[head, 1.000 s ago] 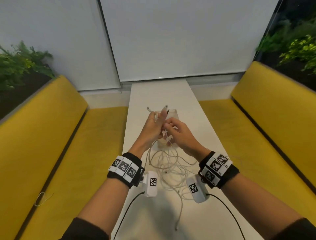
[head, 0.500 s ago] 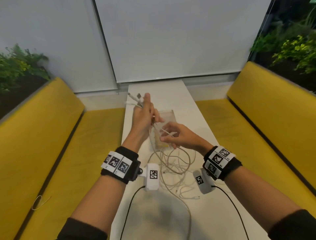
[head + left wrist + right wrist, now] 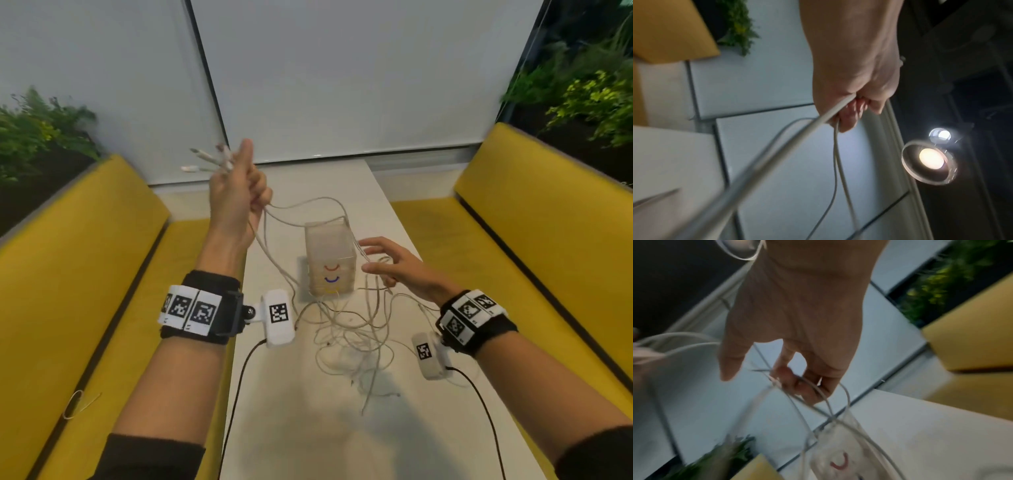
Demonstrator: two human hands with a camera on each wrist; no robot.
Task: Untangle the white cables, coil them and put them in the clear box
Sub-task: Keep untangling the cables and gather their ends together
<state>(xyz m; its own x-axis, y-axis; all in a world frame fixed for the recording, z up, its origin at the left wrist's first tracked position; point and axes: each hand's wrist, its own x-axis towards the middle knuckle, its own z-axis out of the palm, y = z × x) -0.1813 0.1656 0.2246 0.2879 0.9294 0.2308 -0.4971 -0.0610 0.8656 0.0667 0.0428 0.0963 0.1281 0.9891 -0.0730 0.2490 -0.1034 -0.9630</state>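
My left hand (image 3: 239, 181) is raised above the table's left edge and grips several white cable ends in a fist. Their plugs (image 3: 209, 161) stick out past the thumb. From the fist the white cables (image 3: 274, 219) sag over the clear box (image 3: 330, 263) and down into a loose tangle (image 3: 349, 329) on the table. My right hand (image 3: 375, 260) hovers just right of the box with fingers spread, and thin strands lie across them. The left wrist view shows the left hand (image 3: 851, 100) curled round the cables (image 3: 797, 136). In the right wrist view, strands (image 3: 826, 395) cross the right hand's relaxed fingertips (image 3: 807, 391) above the box (image 3: 838, 459).
A narrow white table (image 3: 308, 428) runs between two yellow benches (image 3: 85, 274) (image 3: 531, 257), with plants behind each. A small wire loop (image 3: 77, 404) lies on the left bench. Black leads (image 3: 236, 394) trail from the wrist cameras over the near table.
My left hand has risen up and to the left, drawing the cable ends out of the tangle. My right hand has let go of the cable, opened and moved to the right of the box.
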